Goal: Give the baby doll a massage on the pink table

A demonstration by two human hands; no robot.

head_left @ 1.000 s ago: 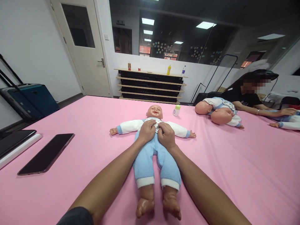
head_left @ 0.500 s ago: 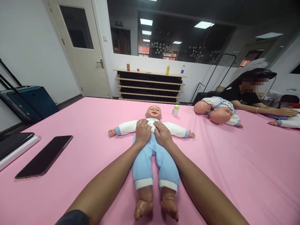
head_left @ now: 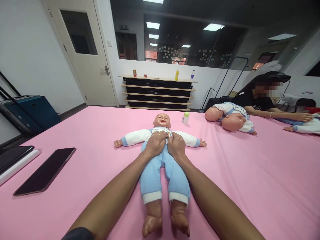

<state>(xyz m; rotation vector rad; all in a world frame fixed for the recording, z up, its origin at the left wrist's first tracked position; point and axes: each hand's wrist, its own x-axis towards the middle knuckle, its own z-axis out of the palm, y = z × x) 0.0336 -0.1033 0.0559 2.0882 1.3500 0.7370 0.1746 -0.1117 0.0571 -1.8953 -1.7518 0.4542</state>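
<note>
Now our left hand (head_left: 157, 143) and right hand (head_left: 176, 144) have curled inward, touching the blue-and-white-clothed plastic baby doll (head_left: 163, 158) beneath; whether either grip pinches, we cannot tell; rubbing seems underway.

No text, brand or number is legible in this view. Markings present but unreadable: small dark print on the white bottle (head_left: 184, 120) with the green cap, standing on the tabletop (head_left: 105, 123); a printed motif on the chest of the doll (head_left: 160, 159), partly covered by the fingers (head_left: 162, 134); labels on the yellow bottle (head_left: 176, 75) and the purple-labelled bottle (head_left: 192, 76), both on the shelf unit (head_left: 160, 79); a pale print on the co-worker's black shirt (head_left: 247, 102). The heart-shaped stickers (head_left: 167, 52) at the window show no readable lettering
</note>
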